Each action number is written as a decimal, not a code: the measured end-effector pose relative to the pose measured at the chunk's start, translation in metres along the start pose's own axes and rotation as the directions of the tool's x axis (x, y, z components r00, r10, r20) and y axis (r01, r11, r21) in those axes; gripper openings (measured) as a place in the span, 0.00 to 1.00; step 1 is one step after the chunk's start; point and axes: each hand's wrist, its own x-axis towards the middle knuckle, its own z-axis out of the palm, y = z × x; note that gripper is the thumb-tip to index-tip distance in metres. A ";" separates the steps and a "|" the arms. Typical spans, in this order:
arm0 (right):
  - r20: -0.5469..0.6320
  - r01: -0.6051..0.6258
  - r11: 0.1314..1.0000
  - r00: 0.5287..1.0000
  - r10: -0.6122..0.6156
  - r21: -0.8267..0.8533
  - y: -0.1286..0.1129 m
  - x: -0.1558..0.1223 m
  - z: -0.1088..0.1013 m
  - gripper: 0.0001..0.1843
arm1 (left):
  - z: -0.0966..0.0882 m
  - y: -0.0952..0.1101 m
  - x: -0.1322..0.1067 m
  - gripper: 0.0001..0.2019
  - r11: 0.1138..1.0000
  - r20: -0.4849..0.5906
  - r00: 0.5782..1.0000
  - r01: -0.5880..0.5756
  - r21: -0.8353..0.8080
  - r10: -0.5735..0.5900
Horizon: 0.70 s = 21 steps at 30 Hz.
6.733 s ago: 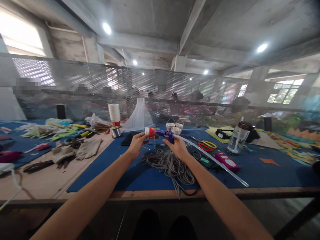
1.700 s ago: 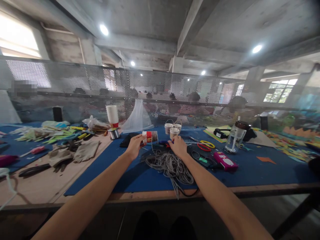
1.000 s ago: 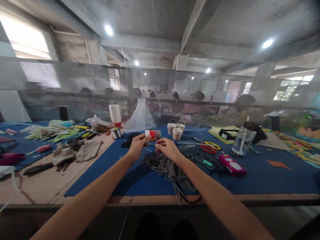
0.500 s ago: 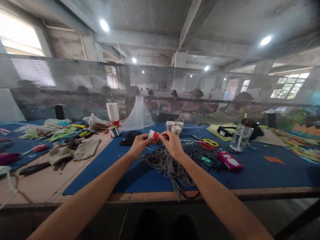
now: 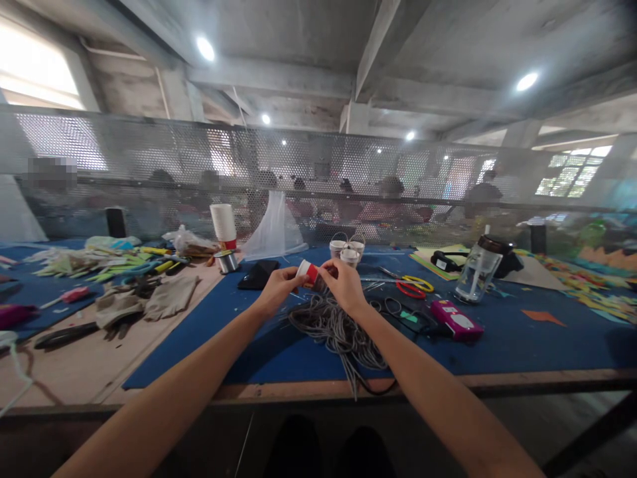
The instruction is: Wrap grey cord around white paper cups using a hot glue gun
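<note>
My left hand [image 5: 280, 287] is closed around a red and white paper cup [image 5: 309, 271], which lies tipped on its side in the air above the table. My right hand [image 5: 343, 282] pinches at the cup's right end, where grey cord runs up to the fingers; the fingertips partly hide it. Below both hands a loose heap of grey cord [image 5: 343, 332] spreads over the blue mat [image 5: 199, 358]. Just behind my right hand stand several small cups with looped handles [image 5: 347, 249].
To the right lie red and yellow scissors [image 5: 415, 287], a purple device [image 5: 456, 320] and a clear bottle [image 5: 478, 269]. At left are a stack of paper cups [image 5: 223, 224], a wire spool [image 5: 227, 262], a black flat object [image 5: 257, 274] and work gloves [image 5: 169, 297]. A mesh screen [image 5: 318, 153] stands behind.
The cup has shifted very slightly and my right fingers have moved a little at its end. The rest keeps its place, apart from a small sideways shift of the view.
</note>
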 end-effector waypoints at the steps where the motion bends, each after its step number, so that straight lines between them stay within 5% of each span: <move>1: 0.000 -0.003 1.000 1.000 0.003 -0.001 0.000 0.000 0.000 0.09 | 0.000 0.000 0.000 0.15 1.000 0.002 1.000 0.000 -0.001 0.000; 21: 0.023 -0.080 0.997 0.996 0.080 0.004 -0.002 0.000 -0.003 0.10 | 0.000 0.000 -0.001 0.15 1.000 0.036 0.999 -0.008 0.001 0.008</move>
